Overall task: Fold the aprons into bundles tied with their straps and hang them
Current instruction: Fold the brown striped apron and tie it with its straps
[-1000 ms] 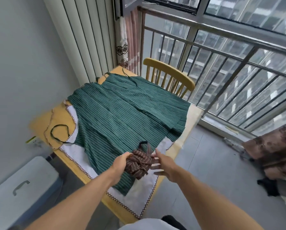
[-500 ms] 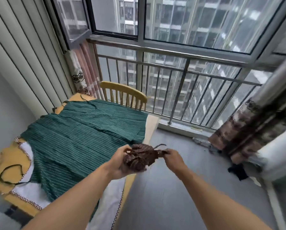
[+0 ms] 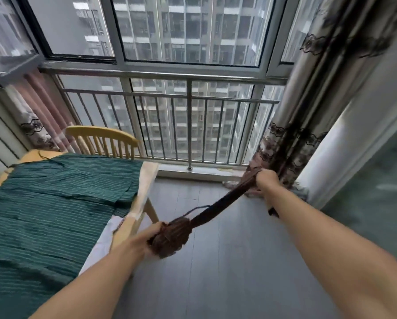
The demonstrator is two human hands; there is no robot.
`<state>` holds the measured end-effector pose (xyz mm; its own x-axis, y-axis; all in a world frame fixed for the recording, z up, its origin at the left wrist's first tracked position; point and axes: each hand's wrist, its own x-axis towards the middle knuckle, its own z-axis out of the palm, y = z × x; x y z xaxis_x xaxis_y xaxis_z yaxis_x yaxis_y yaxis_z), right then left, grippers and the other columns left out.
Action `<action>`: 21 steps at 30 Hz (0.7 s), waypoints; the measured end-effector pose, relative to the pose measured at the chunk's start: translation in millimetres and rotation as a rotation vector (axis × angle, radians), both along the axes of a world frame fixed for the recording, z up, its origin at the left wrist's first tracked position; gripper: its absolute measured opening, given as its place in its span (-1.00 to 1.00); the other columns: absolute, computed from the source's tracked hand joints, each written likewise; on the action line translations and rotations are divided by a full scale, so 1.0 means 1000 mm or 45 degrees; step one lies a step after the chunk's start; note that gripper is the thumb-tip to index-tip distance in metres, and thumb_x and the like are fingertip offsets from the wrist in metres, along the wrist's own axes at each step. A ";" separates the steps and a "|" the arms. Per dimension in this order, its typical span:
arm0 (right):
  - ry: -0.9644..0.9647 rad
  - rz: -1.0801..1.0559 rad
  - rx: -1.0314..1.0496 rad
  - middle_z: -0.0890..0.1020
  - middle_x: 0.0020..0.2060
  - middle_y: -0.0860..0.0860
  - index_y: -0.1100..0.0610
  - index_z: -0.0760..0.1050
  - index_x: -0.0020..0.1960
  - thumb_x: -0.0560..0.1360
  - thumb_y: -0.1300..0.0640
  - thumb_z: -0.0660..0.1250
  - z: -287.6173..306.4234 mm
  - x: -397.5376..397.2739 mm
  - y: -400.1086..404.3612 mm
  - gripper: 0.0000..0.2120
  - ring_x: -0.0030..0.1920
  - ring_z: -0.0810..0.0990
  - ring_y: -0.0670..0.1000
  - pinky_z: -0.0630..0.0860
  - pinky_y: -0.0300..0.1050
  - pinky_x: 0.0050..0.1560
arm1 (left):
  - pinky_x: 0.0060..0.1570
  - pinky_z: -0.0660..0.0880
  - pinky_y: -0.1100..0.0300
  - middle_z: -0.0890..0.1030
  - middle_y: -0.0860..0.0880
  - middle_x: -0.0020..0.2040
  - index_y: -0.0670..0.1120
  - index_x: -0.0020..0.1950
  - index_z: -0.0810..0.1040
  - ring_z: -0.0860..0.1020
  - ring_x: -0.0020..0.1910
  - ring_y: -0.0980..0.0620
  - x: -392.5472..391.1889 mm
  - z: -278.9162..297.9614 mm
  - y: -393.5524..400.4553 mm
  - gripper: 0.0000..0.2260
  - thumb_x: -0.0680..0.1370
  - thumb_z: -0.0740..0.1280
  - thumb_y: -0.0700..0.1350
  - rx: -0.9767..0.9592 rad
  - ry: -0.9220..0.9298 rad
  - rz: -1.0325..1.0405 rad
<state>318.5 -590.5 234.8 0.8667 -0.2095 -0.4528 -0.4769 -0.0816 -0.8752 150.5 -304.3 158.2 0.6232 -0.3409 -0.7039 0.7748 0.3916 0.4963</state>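
A wooden table (image 3: 146, 180) stands at the left, and everything else ranges around it. A yellow spindle-back chair (image 3: 100, 140) sits just behind it, against the metal railing (image 3: 188, 125) (tall apartment blocks show through the glass beyond). A pink curtain (image 3: 38, 116) hangs behind the table's far left corner; a dark patterned curtain (image 3: 308, 111) hangs well to its right, reaching the grey floor (image 3: 215, 272).

I can read no words, numbers, labels, brand marks or signs anywhere in front of me.
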 end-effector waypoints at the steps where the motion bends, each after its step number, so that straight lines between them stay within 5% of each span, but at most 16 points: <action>1: 0.005 0.057 -0.015 0.67 -0.26 0.09 0.12 0.60 -0.03 0.68 0.15 0.21 0.009 0.004 -0.015 -0.78 -0.34 0.68 0.13 0.66 -0.01 -0.36 | -0.44 0.52 0.18 0.59 -0.23 -0.12 -0.26 0.04 0.61 0.58 -0.40 -0.10 0.006 -0.003 -0.009 -0.69 0.38 0.51 -0.11 -0.034 -0.011 -0.012; 5: 0.111 0.514 -0.100 0.56 -0.24 0.07 0.15 0.68 0.01 0.63 0.29 0.08 0.056 0.023 -0.066 -0.63 -0.33 0.46 0.06 0.31 -0.12 -0.48 | -0.35 0.56 0.09 0.64 -0.29 -0.03 -0.27 0.15 0.62 0.61 -0.29 -0.17 0.036 -0.013 -0.041 -0.69 0.52 0.38 -0.08 0.018 0.031 -0.167; 9: 0.072 0.836 -0.338 0.59 -0.33 0.03 0.15 0.57 0.04 0.52 0.39 0.34 0.122 0.033 -0.099 -0.81 -0.43 0.52 -0.10 0.41 -0.26 -0.53 | -0.45 0.49 0.14 0.63 -0.25 -0.12 -0.26 0.09 0.64 0.56 -0.34 -0.07 0.063 -0.017 -0.077 -0.79 0.59 0.31 -0.16 0.207 -0.114 -0.278; 14: -0.365 0.565 -0.481 0.61 -0.32 -0.07 0.06 0.59 -0.01 0.46 0.33 0.43 0.145 0.071 -0.140 -0.79 -0.32 0.54 -0.13 0.39 -0.24 -0.42 | -0.18 0.51 0.03 0.57 -0.30 0.09 -0.23 0.32 0.54 0.58 -0.14 -0.16 0.138 -0.018 -0.135 -0.74 0.69 0.22 -0.17 0.161 -0.338 -0.367; 17: -0.629 0.371 -0.556 0.55 -0.30 -0.08 0.04 0.60 -0.06 0.43 0.32 0.49 0.153 0.091 -0.151 -0.78 -0.33 0.49 -0.13 0.38 -0.32 -0.40 | -0.14 0.52 0.08 0.61 -0.24 -0.03 -0.20 0.10 0.59 0.59 -0.14 -0.10 0.178 -0.008 -0.169 -0.78 0.59 0.22 -0.43 0.187 -0.497 -0.509; 21: -0.708 0.286 -0.538 0.58 -0.25 0.06 0.01 0.57 -0.11 0.47 0.32 0.44 0.178 0.121 -0.184 -0.79 -0.30 0.55 -0.03 0.41 -0.22 -0.43 | -0.06 0.56 0.06 0.61 -0.14 -0.10 -0.07 -0.15 0.61 0.60 -0.09 -0.06 0.246 0.017 -0.231 -0.58 0.46 0.20 -0.58 0.286 -0.787 -0.764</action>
